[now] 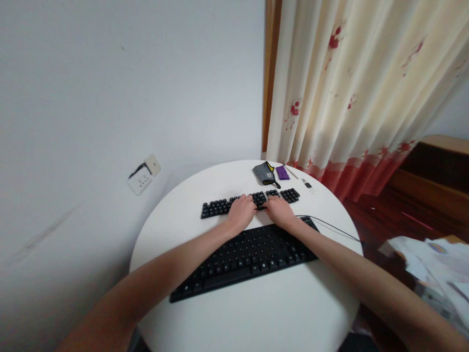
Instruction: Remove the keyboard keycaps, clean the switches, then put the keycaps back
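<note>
Apparently the laying-out is well along: black keycaps (215, 208) stand in blocks just beyond the keyboard (249, 252), which lies on the table (264, 313) under our forearms. Beyond the keyboard, our left hand (242, 211) and right hand (279, 211) rest at the middle blocks; whether either grip pinches a cap, we cannot tell. Much of the keyboard's face looks capless, so we judge any refitting undone.

Your head camera looks forward and down — white table (242, 313) close below, left hand (242, 213) and right hand (280, 211) central, wall (146, 78) beyond.
</note>
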`<state>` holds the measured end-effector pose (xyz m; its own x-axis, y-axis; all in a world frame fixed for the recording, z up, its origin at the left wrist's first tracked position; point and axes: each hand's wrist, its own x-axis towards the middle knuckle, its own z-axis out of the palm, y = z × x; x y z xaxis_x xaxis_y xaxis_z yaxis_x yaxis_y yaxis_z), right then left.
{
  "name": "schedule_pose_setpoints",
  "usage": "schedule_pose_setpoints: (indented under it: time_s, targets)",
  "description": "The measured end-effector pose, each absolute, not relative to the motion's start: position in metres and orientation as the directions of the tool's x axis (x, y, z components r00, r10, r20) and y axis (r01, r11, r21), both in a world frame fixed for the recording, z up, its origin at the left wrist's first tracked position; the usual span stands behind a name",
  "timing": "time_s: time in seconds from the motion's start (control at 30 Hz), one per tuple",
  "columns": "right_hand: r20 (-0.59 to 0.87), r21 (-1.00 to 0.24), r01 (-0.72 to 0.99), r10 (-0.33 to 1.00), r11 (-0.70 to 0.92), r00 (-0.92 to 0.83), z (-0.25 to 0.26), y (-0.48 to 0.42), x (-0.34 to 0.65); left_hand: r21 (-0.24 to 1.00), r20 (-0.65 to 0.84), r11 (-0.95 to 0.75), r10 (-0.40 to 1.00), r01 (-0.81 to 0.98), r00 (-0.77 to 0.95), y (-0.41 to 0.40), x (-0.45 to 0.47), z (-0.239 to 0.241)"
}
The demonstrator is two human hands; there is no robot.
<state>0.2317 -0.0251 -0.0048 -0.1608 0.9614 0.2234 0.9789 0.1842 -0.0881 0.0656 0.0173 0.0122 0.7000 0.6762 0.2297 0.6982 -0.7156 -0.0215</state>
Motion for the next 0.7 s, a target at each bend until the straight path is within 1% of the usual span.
schedule_pose_setpoints:
  time_s: [0.13,0.3,0.53,0.6,0.7]
  targets:
    - [0.227,-0.100,0.968,0.953,0.230,-0.203,-0.004,-0.027,0.233,-0.014,0.207,-0.719,0.678,0.695,0.705,0.014,0.065,0.015]
    - [0.196,-0.136,0.944,0.943,0.299,-0.271,-0.001,-0.028,0.236,0.025,0.175,-0.697,0.708,0.716,0.684,0.010,0.067,0.015]
    - [0.225,-0.191,0.939,0.944,0.285,-0.241,0.003,-0.044,0.245,0.076,0.155,-0.677,0.733,0.732,0.662,-0.004,0.060,0.027]
    - [0.274,-0.236,0.926,0.934,0.296,-0.229,0.007,-0.057,0.249,0.088,0.173,-0.704,0.707,0.704,0.686,-0.018,0.052,0.032]
    - [0.353,-0.353,0.867,0.909,0.351,-0.223,0.012,-0.080,0.253,0.121,0.216,-0.779,0.626,0.615,0.750,-0.047,0.038,0.037]
